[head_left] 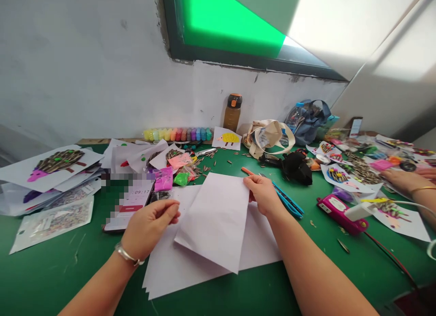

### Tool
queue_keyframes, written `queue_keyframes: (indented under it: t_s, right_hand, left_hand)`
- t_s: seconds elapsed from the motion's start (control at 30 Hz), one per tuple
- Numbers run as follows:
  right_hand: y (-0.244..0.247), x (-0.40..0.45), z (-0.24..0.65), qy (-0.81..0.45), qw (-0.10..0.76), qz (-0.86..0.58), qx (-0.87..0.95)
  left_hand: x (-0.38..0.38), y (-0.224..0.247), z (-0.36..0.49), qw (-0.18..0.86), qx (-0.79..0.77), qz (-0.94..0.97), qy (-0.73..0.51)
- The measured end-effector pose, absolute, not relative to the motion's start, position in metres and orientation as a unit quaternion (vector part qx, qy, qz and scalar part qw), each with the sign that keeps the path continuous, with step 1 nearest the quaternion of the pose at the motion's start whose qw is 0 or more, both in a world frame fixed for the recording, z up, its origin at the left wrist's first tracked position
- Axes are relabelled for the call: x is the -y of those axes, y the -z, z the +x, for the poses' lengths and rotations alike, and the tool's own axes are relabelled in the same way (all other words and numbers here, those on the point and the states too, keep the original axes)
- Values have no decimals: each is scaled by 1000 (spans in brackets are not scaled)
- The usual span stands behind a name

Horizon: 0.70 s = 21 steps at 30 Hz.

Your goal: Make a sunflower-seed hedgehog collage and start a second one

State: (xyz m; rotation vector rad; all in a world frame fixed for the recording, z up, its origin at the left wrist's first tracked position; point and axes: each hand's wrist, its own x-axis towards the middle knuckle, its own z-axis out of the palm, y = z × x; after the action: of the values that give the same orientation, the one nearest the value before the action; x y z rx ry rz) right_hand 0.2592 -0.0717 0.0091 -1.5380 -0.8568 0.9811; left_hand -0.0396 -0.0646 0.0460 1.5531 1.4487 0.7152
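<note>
While pinching a small white paper sheet (214, 220) by its upper right corner in right hand (260, 191), holding it tilted over larger white paper sheets (180, 270) on green table (262, 291). Have left hand (151, 225) curled closed just beside small sheet's left edge. See lit rectangular phone (136, 195) just beyond left hand, long blue-and-black object (289, 201) near right wrist.

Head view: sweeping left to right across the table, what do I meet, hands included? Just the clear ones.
Picture stack, left hand, held white sheet, right hand, pink device, co-worker's hand.
</note>
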Motion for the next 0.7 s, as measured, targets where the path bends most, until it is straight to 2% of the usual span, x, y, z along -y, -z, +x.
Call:
queue_keyframes:
  t_s: [0.07, 0.17, 0.33, 0.47, 0.7]
  right_hand:
    - [-3, 69, 260, -398, 526, -658, 364]
    - [5, 69, 258, -365, 509, -680, 380]
    - [9, 70, 252, -322, 445, -717, 429]
    - [0, 72, 245, -290, 374, -736, 484]
    - [-38, 85, 270, -161, 264, -760, 572]
  left_hand:
    - [71, -52, -41, 321, -590, 673, -309]
    - [85, -50, -32, 238, -517, 767, -297]
    - [103, -20, 2, 159, -342, 917, -128]
    - [105, -1, 14, 123, -343, 931, -6]
    - [99, -15, 5, 104, -328, 939, 12]
